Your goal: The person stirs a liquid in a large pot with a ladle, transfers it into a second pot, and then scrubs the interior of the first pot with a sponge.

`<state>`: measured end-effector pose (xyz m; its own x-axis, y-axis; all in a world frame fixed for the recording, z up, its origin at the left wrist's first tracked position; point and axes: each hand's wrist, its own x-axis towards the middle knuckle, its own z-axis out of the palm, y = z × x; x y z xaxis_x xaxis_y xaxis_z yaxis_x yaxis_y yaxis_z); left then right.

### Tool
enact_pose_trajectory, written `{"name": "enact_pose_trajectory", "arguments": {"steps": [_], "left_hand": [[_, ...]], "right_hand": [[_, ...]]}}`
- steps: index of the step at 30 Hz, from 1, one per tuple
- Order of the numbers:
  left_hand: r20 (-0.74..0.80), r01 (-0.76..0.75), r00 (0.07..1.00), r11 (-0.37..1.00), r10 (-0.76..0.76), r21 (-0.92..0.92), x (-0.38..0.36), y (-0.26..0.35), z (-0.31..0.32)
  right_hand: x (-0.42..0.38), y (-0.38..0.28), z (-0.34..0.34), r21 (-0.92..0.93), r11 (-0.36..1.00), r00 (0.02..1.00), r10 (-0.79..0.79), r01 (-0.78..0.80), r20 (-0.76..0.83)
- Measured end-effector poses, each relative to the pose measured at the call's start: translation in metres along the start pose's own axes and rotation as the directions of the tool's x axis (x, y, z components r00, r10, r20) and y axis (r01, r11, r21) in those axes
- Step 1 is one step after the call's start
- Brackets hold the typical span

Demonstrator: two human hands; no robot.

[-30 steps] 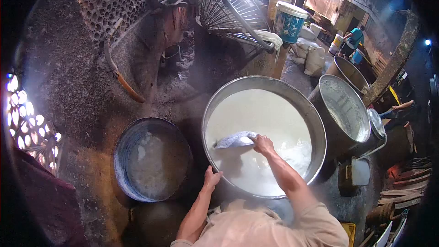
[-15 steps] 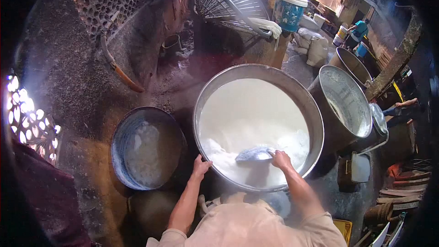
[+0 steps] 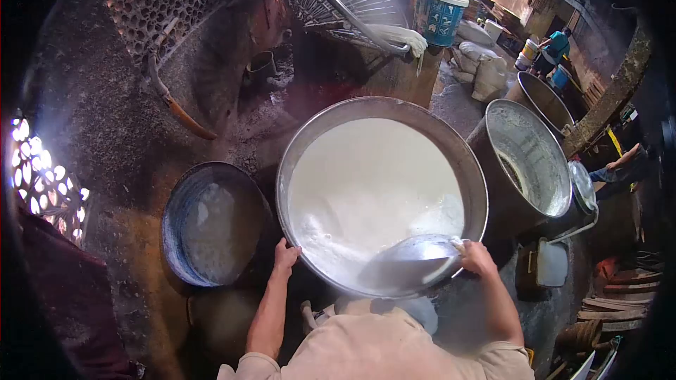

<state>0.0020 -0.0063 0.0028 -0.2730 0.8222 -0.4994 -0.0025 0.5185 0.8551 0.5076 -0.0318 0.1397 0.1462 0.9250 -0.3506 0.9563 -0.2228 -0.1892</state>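
Observation:
A large round metal vat (image 3: 477, 169) holds white liquid (image 3: 373, 176) with froth near its front edge. My left hand (image 3: 285, 257) grips the vat's rim at the front left. At the front right, my right hand (image 3: 477, 257) is closed on the handle of a metal scoop (image 3: 422, 248). The scoop's bowl is tilted at the surface of the liquid, and its lower edge is hard to make out.
A blue-rimmed basin (image 3: 172, 239) with cloudy liquid stands at the left. To the right are a deep metal pot (image 3: 556, 190) and another pot (image 3: 542, 98). A blue bucket (image 3: 438, 17) stands behind. Two other people (image 3: 555, 46) are partly visible at the right.
My right hand and the scoop have moved right, and more of the scoop shows above the liquid. The vat and my left hand appear farther left in the view.

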Motion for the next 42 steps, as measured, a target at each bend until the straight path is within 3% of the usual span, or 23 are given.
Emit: {"name": "enact_pose_trajectory", "arguments": {"steps": [1,3,5,9,11,13,15,19,25,28,33,42], "left_hand": [[-0.042,0.008,0.999,1.0,-0.009,-0.028,-0.002,0.001,0.001],[-0.075,0.024,0.997,1.0,-0.023,0.018,-0.002,-0.003,0.002],[-0.051,-0.114,0.992,0.992,0.117,0.05,0.007,-0.017,0.001],[-0.072,-0.111,0.991,0.994,0.111,0.008,0.009,-0.021,0.004],[-0.159,-0.108,0.98,0.992,0.116,0.057,0.02,-0.034,0.005],[-0.137,-0.1,0.985,0.994,0.105,0.047,0.007,-0.02,0.006],[-0.116,-0.093,0.989,0.995,0.097,0.034,0.001,-0.01,0.007],[-0.112,-0.061,0.992,0.998,0.058,-0.027,0.01,-0.018,0.003],[-0.09,-0.094,0.991,0.995,0.098,0.043,0.006,-0.012,0.002],[-0.079,-0.021,0.997,1.0,0.021,0.001,0.004,-0.005,-0.001],[0.106,0.002,0.994,0.998,0.006,-0.069,0.006,-0.006,-0.008],[0.217,-0.026,0.976,1.0,0.026,-0.001,0.019,-0.013,-0.015]], "right_hand": [[-0.003,0.003,-0.012,-0.018,0.999,0.998,-0.043,0.043,-0.039],[-0.009,0.005,-0.046,0.078,0.997,0.999,-0.009,0.006,0.034],[-0.012,0.005,-0.072,0.215,0.977,1.0,-0.006,0.008,-0.006],[0.023,0.02,-0.066,0.303,0.951,0.988,0.102,-0.062,-0.117],[0.072,0.041,-0.022,0.2,0.977,0.885,0.152,-0.069,-0.441],[0.097,0.029,-0.008,0.246,0.955,0.894,0.251,-0.167,-0.37],[0.128,0.035,0.018,0.161,0.977,0.913,0.187,-0.136,-0.363],[0.113,-0.006,0.024,0.343,0.924,0.955,0.239,-0.168,-0.176],[0.095,-0.031,0.071,0.399,0.914,0.986,0.128,-0.076,-0.105],[0.082,-0.047,0.094,0.412,0.905,0.985,0.152,-0.105,-0.081],[0.053,-0.083,0.119,0.42,0.9,0.987,0.153,-0.119,-0.048],[0.011,-0.144,0.163,0.369,0.921,0.992,0.129,-0.125,0.014]]}}
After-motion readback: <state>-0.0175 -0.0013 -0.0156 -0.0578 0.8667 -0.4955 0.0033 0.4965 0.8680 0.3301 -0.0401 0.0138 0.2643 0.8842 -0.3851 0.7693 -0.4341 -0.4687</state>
